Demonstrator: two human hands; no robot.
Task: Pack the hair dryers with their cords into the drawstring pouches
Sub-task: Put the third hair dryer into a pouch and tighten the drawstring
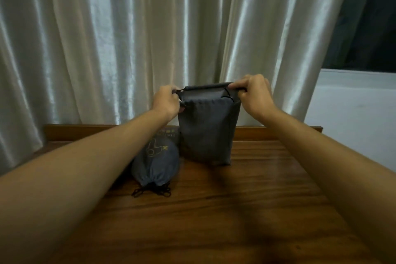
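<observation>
A grey drawstring pouch (206,130) stands upright on the wooden table (246,199), bulging with something hidden inside. My left hand (166,100) pinches the black drawstring at the pouch's top left corner. My right hand (256,94) grips the top right corner and its cord. The pouch's mouth is still stretched flat between both hands. A second grey pouch (155,162) with a printed hair dryer logo lies on the table to the left, drawn closed, its black cords (153,192) bunched at its near end. No hair dryer is visible.
A pale shiny curtain (128,38) hangs right behind the table's raised back edge (85,129). A white sill (353,100) and dark window (368,17) lie at the right. A dark printed item (168,134) lies behind the closed pouch.
</observation>
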